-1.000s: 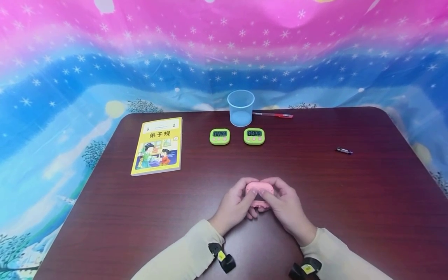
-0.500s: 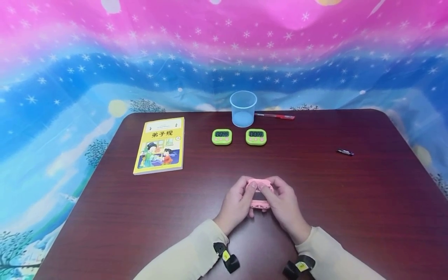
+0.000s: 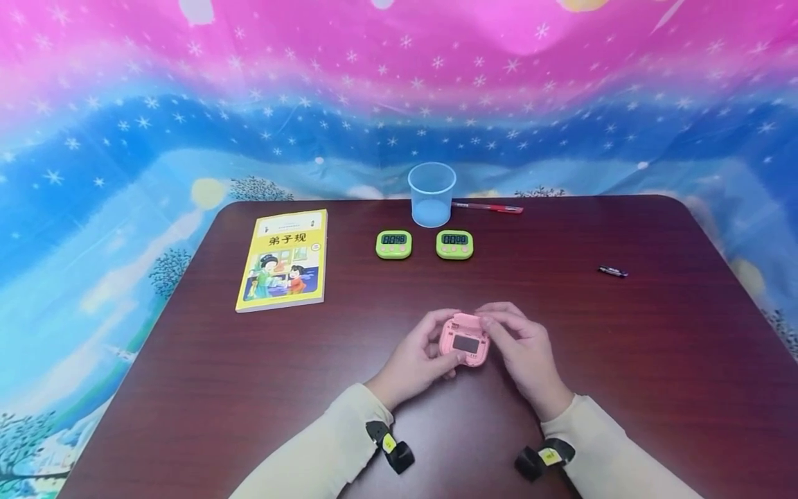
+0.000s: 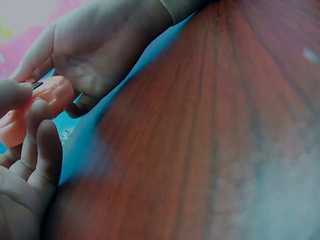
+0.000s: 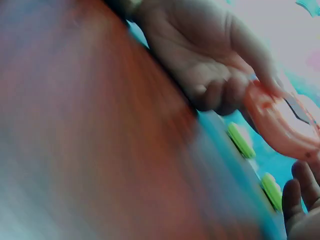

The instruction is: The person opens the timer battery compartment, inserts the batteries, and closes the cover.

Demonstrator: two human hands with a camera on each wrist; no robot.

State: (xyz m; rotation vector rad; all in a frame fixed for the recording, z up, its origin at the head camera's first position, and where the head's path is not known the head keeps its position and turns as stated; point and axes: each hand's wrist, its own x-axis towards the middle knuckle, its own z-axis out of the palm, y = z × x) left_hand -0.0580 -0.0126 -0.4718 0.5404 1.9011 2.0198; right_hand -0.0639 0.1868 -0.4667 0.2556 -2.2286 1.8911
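Observation:
A pink plastic case (image 3: 460,328), rounded like a timer shell with a dark rectangular window, is held above the table between both hands. My left hand (image 3: 413,362) grips its left side, thumb on the lower edge. My right hand (image 3: 525,350) pinches its upper right corner between thumb and fingers. In the left wrist view the pink case (image 4: 56,94) is seen edge-on, partly behind fingers. The right wrist view shows the pink case (image 5: 272,122) from the side, with its window.
Two green digital timers (image 3: 393,245) lie beyond the hands, before a translucent blue cup (image 3: 431,208). A red pen (image 3: 499,208) lies beside the cup. To the left is a yellow book (image 3: 282,260); a small dark object (image 3: 613,272) lies at right on the brown table (image 3: 548,291).
The thumbs have moved off the middle of the pink case, showing its inner face. My right hand has shifted up and right to the corner, my left thumb to the lower edge.

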